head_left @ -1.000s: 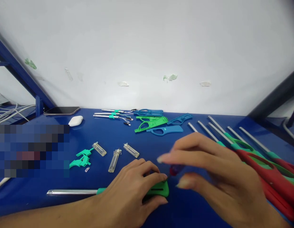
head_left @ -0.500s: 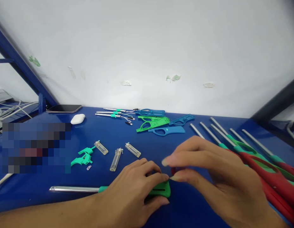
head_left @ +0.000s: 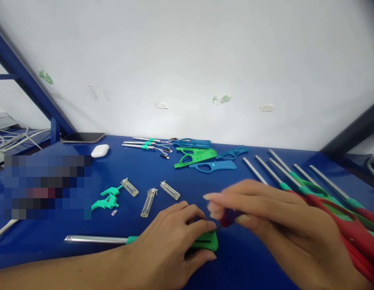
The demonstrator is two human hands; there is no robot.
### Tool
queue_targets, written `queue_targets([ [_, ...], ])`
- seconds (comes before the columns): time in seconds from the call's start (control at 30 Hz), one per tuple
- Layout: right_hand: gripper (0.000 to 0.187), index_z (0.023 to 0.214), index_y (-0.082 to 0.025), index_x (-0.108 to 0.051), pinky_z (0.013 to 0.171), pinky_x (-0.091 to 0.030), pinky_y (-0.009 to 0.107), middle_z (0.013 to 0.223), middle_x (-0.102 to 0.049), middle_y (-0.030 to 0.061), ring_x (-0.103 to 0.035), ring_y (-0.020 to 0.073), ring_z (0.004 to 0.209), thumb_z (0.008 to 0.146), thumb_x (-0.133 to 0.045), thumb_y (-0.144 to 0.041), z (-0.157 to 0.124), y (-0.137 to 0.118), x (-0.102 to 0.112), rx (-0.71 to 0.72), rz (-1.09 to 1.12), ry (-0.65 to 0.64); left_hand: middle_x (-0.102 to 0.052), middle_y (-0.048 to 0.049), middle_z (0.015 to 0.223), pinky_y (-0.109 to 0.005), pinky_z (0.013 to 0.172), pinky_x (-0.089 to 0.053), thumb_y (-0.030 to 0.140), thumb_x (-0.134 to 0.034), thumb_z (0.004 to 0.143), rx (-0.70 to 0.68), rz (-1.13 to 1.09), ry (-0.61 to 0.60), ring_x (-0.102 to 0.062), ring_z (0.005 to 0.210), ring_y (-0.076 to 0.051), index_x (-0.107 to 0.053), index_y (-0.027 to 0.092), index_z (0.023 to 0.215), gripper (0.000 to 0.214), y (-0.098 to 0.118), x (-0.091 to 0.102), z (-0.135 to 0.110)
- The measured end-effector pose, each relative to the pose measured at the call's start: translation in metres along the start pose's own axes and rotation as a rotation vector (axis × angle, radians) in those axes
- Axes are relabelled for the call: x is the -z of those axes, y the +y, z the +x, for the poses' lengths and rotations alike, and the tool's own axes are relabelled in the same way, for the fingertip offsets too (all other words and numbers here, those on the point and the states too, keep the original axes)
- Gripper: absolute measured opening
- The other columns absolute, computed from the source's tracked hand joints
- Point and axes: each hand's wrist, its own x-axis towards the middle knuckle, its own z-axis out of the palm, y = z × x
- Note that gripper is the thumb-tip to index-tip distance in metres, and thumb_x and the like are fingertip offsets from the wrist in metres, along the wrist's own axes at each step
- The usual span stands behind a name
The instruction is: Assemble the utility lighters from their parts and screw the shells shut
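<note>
A green long-neck gas lighter (head_left: 209, 243) lies flat near the front, its metal tube (head_left: 96, 239) reaching left. My left hand (head_left: 177, 241) is wrapped over its green handle, fingers and thumb closed on either side and hiding the middle. In my right hand (head_left: 265, 217), pinched between the fingers, is a small screwdriver with a dark red and purple handle (head_left: 228, 218). Its thin shaft slants down to the right end of the lighter handle, beside my left fingertips. Whether the tip sits in a screw I cannot tell.
Several clear fuel tanks (head_left: 149, 202) and teal trigger parts (head_left: 108, 199) lie beyond my left hand. Green (head_left: 201, 156) and blue handle shells (head_left: 218, 166) and metal tubes with wires (head_left: 138, 146) lie near the wall. Several red and green lighters (head_left: 340, 213) are at right.
My right hand has shifted slightly and turned, so more of the screwdriver's handle shows. My left hand keeps its hold on the lighter.
</note>
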Motion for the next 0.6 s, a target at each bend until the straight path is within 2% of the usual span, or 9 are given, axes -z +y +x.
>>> queue_targets([
  [0.13, 0.025, 0.113, -0.029, -0.083, 0.07, -0.06, 0.014, 0.091, -0.071, -0.0028, -0.07, 0.0095, 0.078, 0.095, -0.08, -0.013, -0.0007, -0.0002, -0.0005, 0.006, -0.063, 0.108, -0.076, -0.0042, 0.118, -0.05, 0.096, -0.059, 0.033, -0.08, 0.1, -0.007, -0.005, 0.016, -0.071, 0.103, -0.029, -0.074, 0.027, 0.123, 0.025, -0.0007, -0.0019, -0.0001],
  [0.17, 0.025, 0.115, -0.03, -0.084, 0.069, -0.06, 0.014, 0.093, -0.07, -0.0019, -0.07, 0.0098, 0.077, 0.096, -0.08, -0.014, -0.0006, -0.0009, -0.0002, -0.008, -0.071, 0.096, -0.076, -0.0041, 0.118, -0.05, 0.096, -0.059, 0.034, -0.08, 0.1, -0.001, -0.001, 0.012, -0.071, 0.103, -0.029, -0.074, 0.027, 0.123, 0.024, -0.0009, -0.0021, -0.0002],
  [0.23, 0.034, 0.128, -0.031, -0.08, 0.074, -0.062, 0.016, 0.104, -0.072, 0.0003, -0.073, 0.0108, 0.084, 0.103, -0.067, -0.012, -0.0003, -0.0023, 0.0005, -0.026, -0.037, 0.021, -0.075, -0.0043, 0.12, -0.05, 0.098, -0.059, 0.034, -0.079, 0.101, 0.004, 0.001, 0.004, -0.07, 0.106, -0.03, -0.073, 0.028, 0.128, 0.029, -0.001, -0.002, -0.0006],
  [0.3, 0.041, 0.132, -0.031, -0.077, 0.08, -0.063, 0.017, 0.111, -0.076, 0.0004, -0.076, 0.011, 0.091, 0.105, -0.057, -0.007, -0.0004, -0.0029, 0.0006, -0.024, 0.01, -0.018, -0.075, -0.0045, 0.121, -0.05, 0.098, -0.059, 0.034, -0.079, 0.101, -0.001, 0.002, -0.003, -0.07, 0.106, -0.029, -0.071, 0.028, 0.133, 0.034, -0.001, -0.0013, -0.0009],
  [0.4, 0.028, 0.116, -0.03, -0.081, 0.072, -0.061, 0.015, 0.096, -0.075, -0.0022, -0.074, 0.0096, 0.08, 0.101, -0.07, -0.009, -0.0017, -0.0021, 0.0005, -0.008, -0.007, 0.062, -0.075, -0.0045, 0.12, -0.049, 0.094, -0.06, 0.033, -0.079, 0.1, -0.011, 0.005, 0.011, -0.071, 0.103, -0.029, -0.074, 0.027, 0.124, 0.026, -0.0007, -0.0006, -0.001],
  [0.47, 0.024, 0.117, -0.032, -0.082, 0.068, -0.06, 0.014, 0.097, -0.073, -0.0018, -0.073, 0.0099, 0.078, 0.099, -0.078, -0.017, -0.0025, -0.0016, 0.0013, -0.034, -0.058, 0.082, -0.075, -0.0044, 0.12, -0.05, 0.094, -0.059, 0.033, -0.079, 0.1, -0.008, 0.011, 0.008, -0.071, 0.103, -0.029, -0.074, 0.027, 0.121, 0.022, -0.0006, -0.0007, -0.0007],
  [0.53, 0.032, 0.131, -0.035, -0.079, 0.076, -0.063, 0.015, 0.111, -0.077, 0.0, -0.077, 0.0125, 0.091, 0.103, -0.071, -0.02, -0.0026, -0.0013, 0.0024, -0.042, -0.084, 0.026, -0.075, -0.0043, 0.122, -0.052, 0.098, -0.058, 0.034, -0.078, 0.101, -0.005, 0.016, 0.007, -0.071, 0.106, -0.03, -0.073, 0.028, 0.127, 0.027, -0.0006, -0.0013, -0.0005],
  [0.6, 0.041, 0.137, -0.036, -0.076, 0.085, -0.064, 0.018, 0.12, -0.079, -0.0003, -0.078, 0.0143, 0.103, 0.106, -0.061, -0.013, -0.0023, -0.0008, 0.0029, -0.018, -0.063, -0.033, -0.075, -0.0041, 0.122, -0.053, 0.1, -0.057, 0.034, -0.078, 0.101, -0.009, 0.023, 0.021, -0.071, 0.106, -0.029, -0.071, 0.029, 0.134, 0.034, -0.0009, -0.0023, -0.0005],
])
